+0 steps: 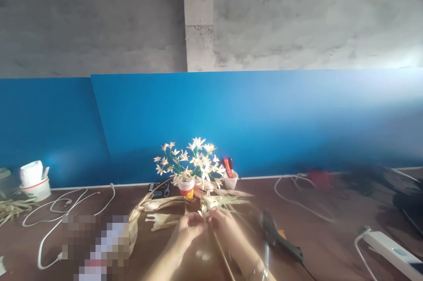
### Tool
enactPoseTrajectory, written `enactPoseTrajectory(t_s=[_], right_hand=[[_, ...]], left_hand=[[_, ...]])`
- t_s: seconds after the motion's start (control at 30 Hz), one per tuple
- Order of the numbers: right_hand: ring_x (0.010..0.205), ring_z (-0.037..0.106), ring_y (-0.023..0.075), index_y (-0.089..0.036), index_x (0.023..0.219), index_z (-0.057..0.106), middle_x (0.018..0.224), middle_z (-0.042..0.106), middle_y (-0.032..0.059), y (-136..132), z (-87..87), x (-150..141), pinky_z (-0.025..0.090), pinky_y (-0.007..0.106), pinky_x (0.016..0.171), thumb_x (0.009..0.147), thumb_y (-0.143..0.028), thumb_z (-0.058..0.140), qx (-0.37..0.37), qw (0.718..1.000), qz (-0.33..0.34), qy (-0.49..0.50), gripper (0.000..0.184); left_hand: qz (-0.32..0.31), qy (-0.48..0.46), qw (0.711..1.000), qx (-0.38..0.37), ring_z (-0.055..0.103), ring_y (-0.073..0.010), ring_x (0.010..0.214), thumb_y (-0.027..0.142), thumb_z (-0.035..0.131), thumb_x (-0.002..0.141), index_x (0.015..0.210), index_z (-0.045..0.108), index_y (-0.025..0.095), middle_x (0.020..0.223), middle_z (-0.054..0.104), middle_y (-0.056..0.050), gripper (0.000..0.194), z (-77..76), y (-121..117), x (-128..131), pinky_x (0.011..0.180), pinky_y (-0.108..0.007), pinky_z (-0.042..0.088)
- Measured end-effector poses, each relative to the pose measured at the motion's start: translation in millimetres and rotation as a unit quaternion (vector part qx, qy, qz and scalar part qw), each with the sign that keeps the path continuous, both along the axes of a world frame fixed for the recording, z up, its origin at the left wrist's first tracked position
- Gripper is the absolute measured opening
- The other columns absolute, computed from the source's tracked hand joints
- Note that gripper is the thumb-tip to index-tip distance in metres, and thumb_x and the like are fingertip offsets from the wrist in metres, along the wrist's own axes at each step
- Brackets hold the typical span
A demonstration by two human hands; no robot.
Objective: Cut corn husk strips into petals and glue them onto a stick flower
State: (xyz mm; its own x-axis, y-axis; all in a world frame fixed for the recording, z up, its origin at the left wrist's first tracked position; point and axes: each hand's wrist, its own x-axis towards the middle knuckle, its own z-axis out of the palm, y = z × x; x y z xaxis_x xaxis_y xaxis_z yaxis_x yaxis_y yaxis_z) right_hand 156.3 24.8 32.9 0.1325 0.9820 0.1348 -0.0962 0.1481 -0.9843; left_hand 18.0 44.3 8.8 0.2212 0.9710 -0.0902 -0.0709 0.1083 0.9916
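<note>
My left hand and my right hand meet over the table, fingers pinched together around a small pale corn husk flower. The fingers partly hide it. A thin tan strip or stick runs from below my right hand toward the near edge. Just beyond my hands lie dried corn husks, some in loose pieces. Behind them stands a paper cup filled with husk flowers on green stems. A black glue gun lies to the right of my right hand, blurred.
Near the blue partition stands a white cup holding red and black tools. A white bucket and white cables are at left. At right are a power strip, another cable and dark blurred items.
</note>
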Motion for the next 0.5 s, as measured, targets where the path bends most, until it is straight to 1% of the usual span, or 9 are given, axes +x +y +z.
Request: enactPoseTrajectory(t_s=[0.1, 0.17, 0.3, 0.43, 0.5], right_hand=[[0.048, 0.046, 0.0108, -0.016, 0.051, 0.059, 0.051, 0.055, -0.0016, 1.2, -1.7, 0.8, 0.035, 0.022, 0.048, 0.067, -0.035, 0.063, -0.044, 0.998, 0.038, 0.003, 0.025], [0.049, 0.046, 0.0105, -0.016, 0.053, 0.058, 0.05, 0.053, -0.0029, 1.3, -3.2, -0.2, 0.035, 0.022, 0.05, 0.067, -0.034, 0.065, -0.062, 0.997, 0.052, 0.007, 0.023], [0.05, 0.045, 0.01, -0.016, 0.055, 0.056, 0.05, 0.051, -0.0048, 1.4, -7.2, -3.0, 0.035, 0.023, 0.052, 0.065, -0.034, 0.067, -0.072, 0.995, 0.062, 0.015, 0.024], [0.052, 0.045, 0.0104, -0.017, 0.057, 0.055, 0.052, 0.051, -0.0056, 1.1, -9.4, -4.1, 0.036, 0.023, 0.055, 0.065, -0.038, 0.069, -0.073, 0.995, 0.061, 0.02, 0.026], [0.053, 0.046, 0.011, -0.017, 0.059, 0.055, 0.054, 0.052, -0.005, 0.1, -9.1, -4.0, 0.036, 0.024, 0.056, 0.067, -0.041, 0.069, -0.079, 0.994, 0.067, 0.031, 0.028]], left_hand=[[0.026, -0.024, 0.999, -0.037, 0.037, -0.0063, 0.04, 0.05, 0.083, 0.049, 0.06, 0.064, 0.015, 0.043, 0.051, 0.006, 0.041, -6.5, -2.2, 2.4, 0.044, -0.021, 0.025], [0.028, -0.028, 0.998, -0.047, 0.038, -0.0066, 0.039, 0.048, 0.084, 0.047, 0.057, 0.064, 0.014, 0.04, 0.049, 0.006, 0.04, -10.4, -2.4, 2.2, 0.044, -0.021, 0.026], [0.024, -0.029, 0.998, -0.046, 0.046, -0.01, 0.041, 0.049, 0.082, 0.051, 0.059, 0.067, 0.013, 0.043, 0.054, 0.003, 0.039, -19.7, -1.7, 0.0, 0.045, -0.023, 0.03], [0.031, -0.025, 0.999, -0.031, 0.047, -0.0108, 0.04, 0.05, 0.08, 0.054, 0.053, 0.062, 0.014, 0.041, 0.053, 0.002, 0.041, -30.4, -0.2, -0.3, 0.043, -0.023, 0.031], [0.037, -0.031, 0.998, -0.027, 0.049, -0.0115, 0.04, 0.052, 0.08, 0.054, 0.054, 0.06, 0.014, 0.042, 0.054, 0.002, 0.043, -36.5, 1.0, 1.1, 0.043, -0.023, 0.033]])
